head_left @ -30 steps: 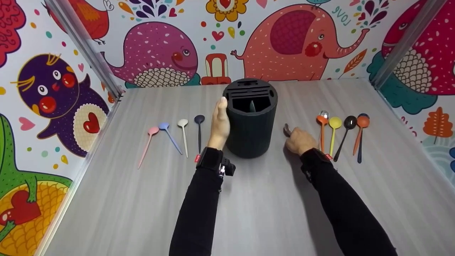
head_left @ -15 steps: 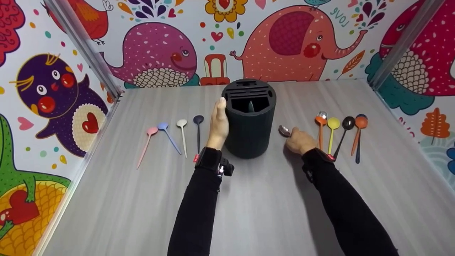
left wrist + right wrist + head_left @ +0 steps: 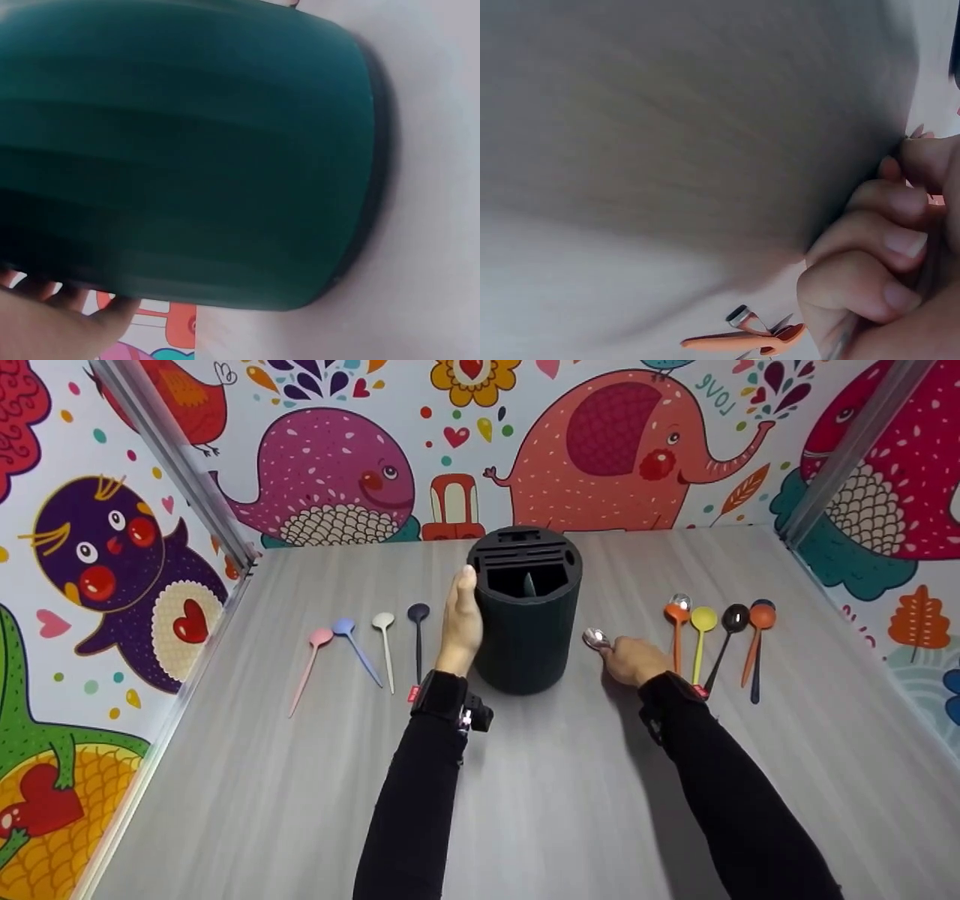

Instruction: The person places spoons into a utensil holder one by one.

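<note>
Turned a little in my fingers since the earlier frames, the metal spoon (image 3: pixel 597 639) now shows a brighter face and reaches slightly nearer the holder (image 3: pixel 525 649); the holder has hardly shifted. Taking the holder as the dial's centre and the back wall (image 3: pixel 465 450) as 12, the spoon lies at 4 o'clock, apart from it. My right hand (image 3: pixel 637 661) has its fingers curled in tight round the handle, which they mostly hide, leaving the bowl sticking out towards 10; that seems to keep the bowl free while I control the tilt. I can't tell whether the bowl touches the table (image 3: pixel 525 817).

At 9, my left hand (image 3: pixel 461 626) presses against the holder with the fingers extended rather than wrapped, probably to keep it from sliding or tipping. It stands upright, slots facing up, so its compartments can be reached from above.

From 8 to 9, the pink spoon (image 3: pixel 321 637), blue spoon (image 3: pixel 345 627), white spoon (image 3: pixel 384 619) and dark spoon (image 3: pixel 418 613) lie bowls away from me, handles nearer, perhaps for easy picking. Around 3, the yellow spoon (image 3: pixel 703 619) and black spoon (image 3: pixel 736 618) point likewise.
</note>
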The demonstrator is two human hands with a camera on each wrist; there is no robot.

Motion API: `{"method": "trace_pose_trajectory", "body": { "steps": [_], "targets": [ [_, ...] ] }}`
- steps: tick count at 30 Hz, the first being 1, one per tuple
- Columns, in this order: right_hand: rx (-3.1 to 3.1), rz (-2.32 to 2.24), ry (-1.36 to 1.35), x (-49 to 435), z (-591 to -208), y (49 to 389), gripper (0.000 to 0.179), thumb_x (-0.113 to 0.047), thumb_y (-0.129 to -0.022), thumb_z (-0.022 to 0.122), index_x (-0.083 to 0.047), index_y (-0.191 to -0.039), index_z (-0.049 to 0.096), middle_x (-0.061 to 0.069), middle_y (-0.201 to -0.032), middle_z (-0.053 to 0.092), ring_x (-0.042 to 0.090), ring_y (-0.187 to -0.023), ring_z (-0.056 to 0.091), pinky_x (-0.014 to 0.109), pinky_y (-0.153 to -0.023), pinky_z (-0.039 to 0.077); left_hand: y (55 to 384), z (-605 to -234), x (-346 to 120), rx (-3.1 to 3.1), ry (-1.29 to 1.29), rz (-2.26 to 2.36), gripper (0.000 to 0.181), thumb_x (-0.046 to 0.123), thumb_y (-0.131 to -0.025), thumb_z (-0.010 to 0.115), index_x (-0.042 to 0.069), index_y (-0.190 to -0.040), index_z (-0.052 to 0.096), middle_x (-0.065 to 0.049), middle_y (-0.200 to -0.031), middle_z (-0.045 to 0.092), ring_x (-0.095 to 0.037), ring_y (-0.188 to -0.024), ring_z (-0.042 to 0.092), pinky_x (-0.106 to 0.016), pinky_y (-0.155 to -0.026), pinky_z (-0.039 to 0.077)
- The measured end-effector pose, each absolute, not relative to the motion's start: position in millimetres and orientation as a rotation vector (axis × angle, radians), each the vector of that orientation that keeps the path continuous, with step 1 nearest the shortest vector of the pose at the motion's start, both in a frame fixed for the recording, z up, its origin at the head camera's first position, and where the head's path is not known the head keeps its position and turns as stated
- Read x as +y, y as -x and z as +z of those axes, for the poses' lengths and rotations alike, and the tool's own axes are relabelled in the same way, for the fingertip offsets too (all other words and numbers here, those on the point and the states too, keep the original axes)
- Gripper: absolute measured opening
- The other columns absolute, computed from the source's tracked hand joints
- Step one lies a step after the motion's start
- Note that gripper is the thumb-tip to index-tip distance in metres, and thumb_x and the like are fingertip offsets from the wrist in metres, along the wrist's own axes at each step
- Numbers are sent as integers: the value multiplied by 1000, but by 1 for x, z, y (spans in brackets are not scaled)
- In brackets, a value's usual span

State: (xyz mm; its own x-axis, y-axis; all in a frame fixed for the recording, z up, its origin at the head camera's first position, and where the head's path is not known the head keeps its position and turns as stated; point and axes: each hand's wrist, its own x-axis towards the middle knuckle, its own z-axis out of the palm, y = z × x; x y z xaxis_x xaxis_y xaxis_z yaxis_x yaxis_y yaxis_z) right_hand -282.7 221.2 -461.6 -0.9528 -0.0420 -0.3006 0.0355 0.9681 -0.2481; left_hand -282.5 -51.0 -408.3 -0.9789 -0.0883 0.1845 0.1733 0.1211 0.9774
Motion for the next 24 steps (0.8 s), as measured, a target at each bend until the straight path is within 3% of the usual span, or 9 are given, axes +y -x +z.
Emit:
{"method": "trace_pose_trajectory", "body": {
  "steps": [13, 17, 20, 24],
  "targets": [
    [2740, -579, -9, 217, -455, 279, 47, -36, -93, 38, 2, -109, 60, 19, -103, 60, 27, -84, 53, 33, -69, 42, 283, -406, -51, -2210, 99, -1923, 61, 45, -99, 24, 8, -145, 38, -8, -150, 40, -21, -141, 35, -35, -118, 26],
    [2782, -706, 10, 211, -452, 281, 39, -35, -93, 40, -4, -90, 62, 9, -84, 57, 22, -71, 51, 29, -59, 38, 281, -406, -52, -2203, 96, -1917, 61, 44, -99, 24, 7, -144, 39, -9, -149, 41, -22, -140, 36, -35, -118, 27],
    [2823, -821, 25, 206, -446, 282, 33, -34, -93, 40, -11, -73, 55, 0, -68, 48, 18, -61, 45, 28, -54, 34, 281, -406, -53, -2209, 102, -1914, 62, 45, -98, 24, 6, -145, 37, -10, -150, 40, -22, -141, 34, -34, -118, 26],
    [2865, -971, 30, 200, -433, 283, 33, -32, -93, 40, -16, -64, 45, -5, -60, 39, 15, -54, 39, 27, -51, 31, 281, -406, -54, -2215, 106, -1914, 64, 45, -98, 23, 5, -147, 33, -11, -152, 36, -22, -143, 31, -34, -120, 23]
  ]
}}
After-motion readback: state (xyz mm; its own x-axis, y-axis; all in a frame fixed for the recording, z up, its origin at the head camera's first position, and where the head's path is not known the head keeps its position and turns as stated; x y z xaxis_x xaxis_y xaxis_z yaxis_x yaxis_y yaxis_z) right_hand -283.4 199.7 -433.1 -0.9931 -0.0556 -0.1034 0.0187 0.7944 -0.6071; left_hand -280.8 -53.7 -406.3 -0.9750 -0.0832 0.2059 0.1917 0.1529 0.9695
